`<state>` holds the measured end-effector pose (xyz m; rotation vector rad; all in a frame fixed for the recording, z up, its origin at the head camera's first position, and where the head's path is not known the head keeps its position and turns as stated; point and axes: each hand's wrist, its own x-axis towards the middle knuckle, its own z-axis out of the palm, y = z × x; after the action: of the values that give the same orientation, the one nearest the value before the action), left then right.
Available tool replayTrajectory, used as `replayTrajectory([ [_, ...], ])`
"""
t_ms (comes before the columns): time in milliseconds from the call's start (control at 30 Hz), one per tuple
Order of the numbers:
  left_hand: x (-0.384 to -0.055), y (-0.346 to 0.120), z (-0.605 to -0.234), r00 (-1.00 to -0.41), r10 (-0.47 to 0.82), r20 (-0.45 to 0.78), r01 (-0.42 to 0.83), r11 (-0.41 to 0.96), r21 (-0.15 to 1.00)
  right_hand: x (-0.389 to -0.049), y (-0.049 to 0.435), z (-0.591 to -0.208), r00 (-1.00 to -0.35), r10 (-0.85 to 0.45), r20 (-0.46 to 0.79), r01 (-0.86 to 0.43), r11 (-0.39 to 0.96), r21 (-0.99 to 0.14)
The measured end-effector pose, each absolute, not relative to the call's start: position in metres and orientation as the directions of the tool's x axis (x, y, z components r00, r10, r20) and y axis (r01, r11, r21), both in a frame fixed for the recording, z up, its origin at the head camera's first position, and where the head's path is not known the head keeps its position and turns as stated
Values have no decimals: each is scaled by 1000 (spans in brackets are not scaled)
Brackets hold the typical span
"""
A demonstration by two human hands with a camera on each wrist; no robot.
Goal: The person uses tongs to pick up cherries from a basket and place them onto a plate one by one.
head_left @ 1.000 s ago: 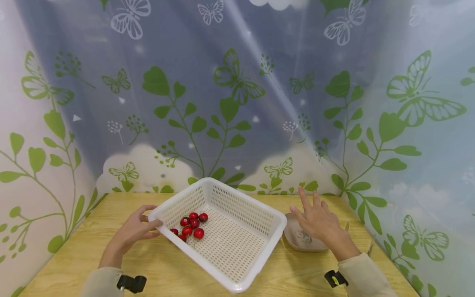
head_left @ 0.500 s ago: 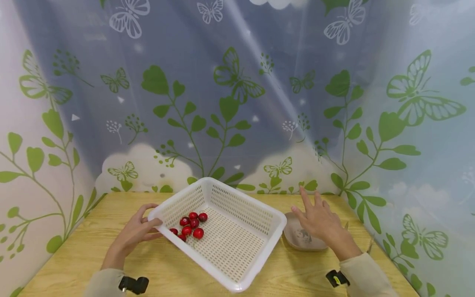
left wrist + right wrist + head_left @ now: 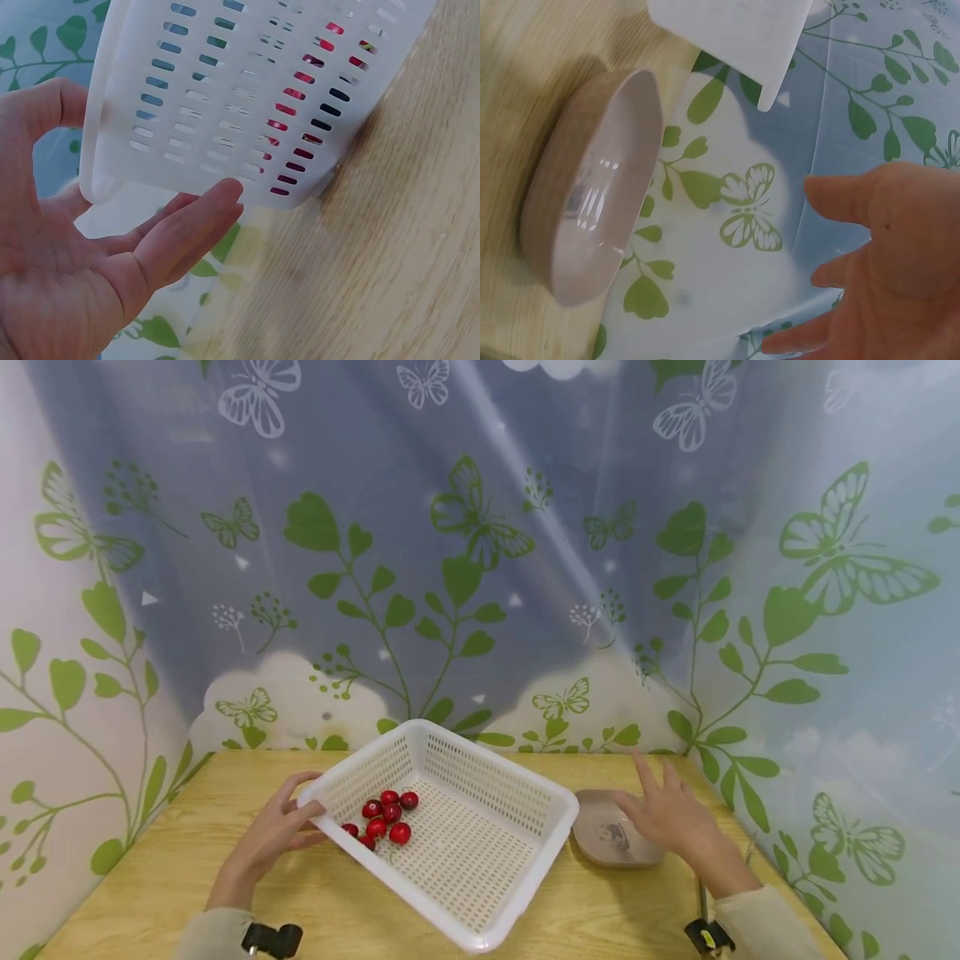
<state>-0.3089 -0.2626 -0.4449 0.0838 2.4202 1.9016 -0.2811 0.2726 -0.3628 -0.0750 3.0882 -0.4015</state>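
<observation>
A white plastic basket (image 3: 480,843) with slotted walls and floor stands on the wooden table. Several red cherries (image 3: 392,812) lie together at its left side, and red also shows through the slots in the left wrist view. My left hand (image 3: 273,827) holds the basket's left corner, thumb over the rim and fingers against the outer wall (image 3: 225,112). To the basket's right is a small brownish bowl (image 3: 592,847) with a dark picture on its inside bottom. My right hand (image 3: 675,814) hovers over the bowl's right side, fingers spread, holding nothing.
Thin stick-like metal things (image 3: 702,900) lie on the table (image 3: 360,910) by the right forearm, partly hidden under it. A curtain (image 3: 480,610) with leaves and butterflies rises behind the table and along both sides.
My right hand has moved right, uncovering more of the bowl. The left hand keeps its hold on the basket corner; the basket and cherries stay in place.
</observation>
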Motion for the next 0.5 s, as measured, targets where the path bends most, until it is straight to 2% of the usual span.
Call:
replayTrajectory([
  [200, -309, -261, -447, -997, 76, -15, 4, 247, 969, -280, 286, -374, -998, -70, 5, -69, 975, -212],
  [500, -310, -259, -448, -998, 63, -16, 1, 256, 967, -281, 298, -395, -998, -9, -66, 9, 965, -264],
])
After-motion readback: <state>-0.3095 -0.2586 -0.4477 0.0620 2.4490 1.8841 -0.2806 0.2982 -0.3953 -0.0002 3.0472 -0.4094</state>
